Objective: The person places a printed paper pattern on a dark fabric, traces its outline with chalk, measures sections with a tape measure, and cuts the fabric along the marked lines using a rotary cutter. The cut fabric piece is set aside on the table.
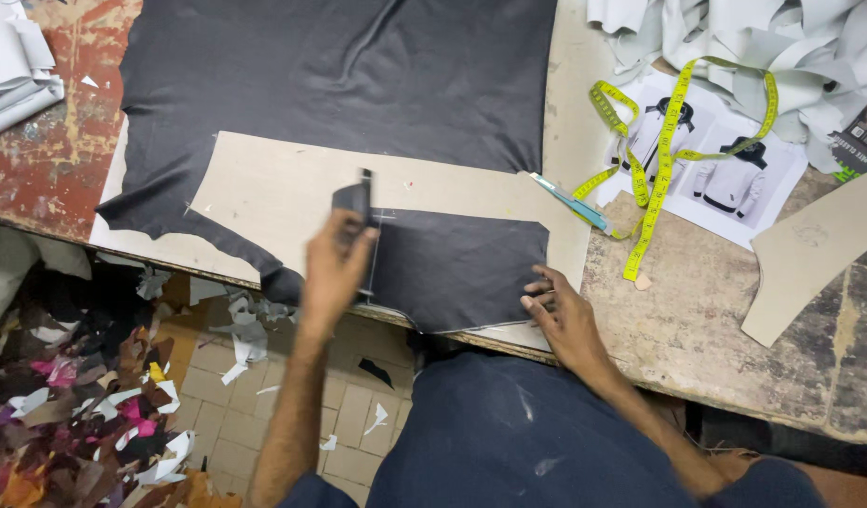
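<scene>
1. In the middle of the frame the left hand [334,268] is closed around a dark, narrow cutting tool [365,202], its tip standing on the black leather [358,85] beside the edge of the tan cardboard pattern [283,188].
2. The right hand [560,315], lower centre-right, lies flat with fingers spread; it grips nothing and presses the leather and pattern corner down at the table edge [697,329].
3. The leather covers the upper centre of the frame, with a smaller dark patch showing below the pattern between the two hands.
4. What could go wrong, as I judge it: the pattern could slide if the flat hand eases off, and the cut line would wander. The blade runs close to the bench edge, so a slip could carry it off the leather toward the person's lap. The spread fingers sit near the cutting line and could be nicked.
5. Counts: one leather sheet; two cardboard patterns, the second [810,254] lying at the right; one yellow measuring tape [664,141] looped at the upper right; one printed sheet [725,179] showing two jackets under it; one light blue pen-like tool [570,202] beside the pattern.
6. Pale offcuts [781,47] pile at the upper right; coloured scraps [66,414] litter the tiled floor at the lower left.
</scene>
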